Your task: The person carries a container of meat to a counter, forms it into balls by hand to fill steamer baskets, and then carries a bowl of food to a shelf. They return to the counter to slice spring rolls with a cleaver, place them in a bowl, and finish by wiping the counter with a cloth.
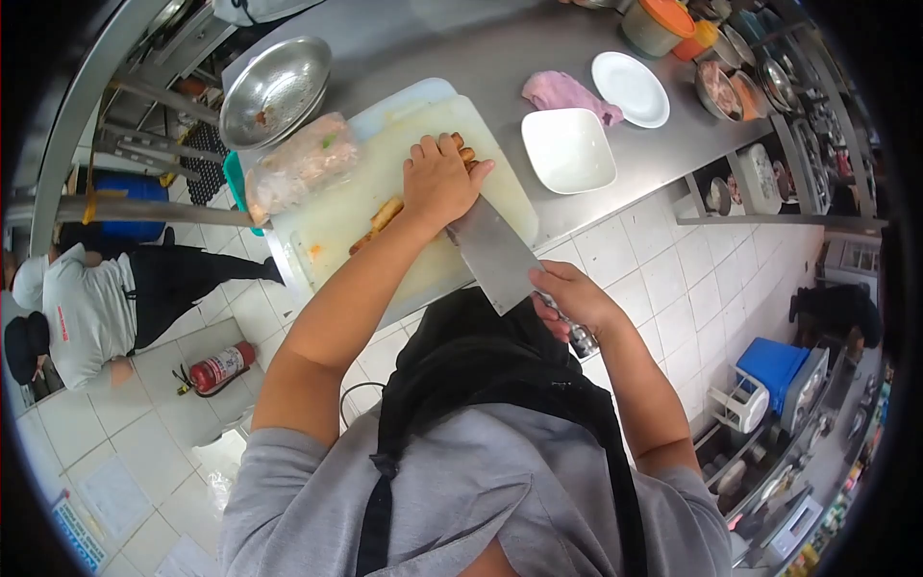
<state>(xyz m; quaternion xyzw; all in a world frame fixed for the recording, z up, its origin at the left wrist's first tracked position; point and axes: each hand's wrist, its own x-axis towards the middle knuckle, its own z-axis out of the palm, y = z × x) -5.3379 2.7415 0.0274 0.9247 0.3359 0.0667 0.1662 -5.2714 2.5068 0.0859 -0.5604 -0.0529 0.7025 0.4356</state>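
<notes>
My left hand [439,185] presses down over browned, fried-looking rolls [387,213] on a pale cutting board [370,274]. Its fingers curl over some of the rolls, hiding part of them; others show beyond the fingertips and below the wrist. In my right hand [569,300] is a cleaver [495,255], gripped by its metal handle. The broad blade slants up to the left, its far end beside my left hand near the board's front edge. A plastic bag of pinkish food [303,163] lies on the board's left side.
A metal bowl [276,91] stands behind the bag. On the steel counter [433,48] are a square white bowl [568,151], a pink cloth [567,93] and a white plate [631,88]. Another person [91,308] is at the left, near a fire extinguisher [221,366].
</notes>
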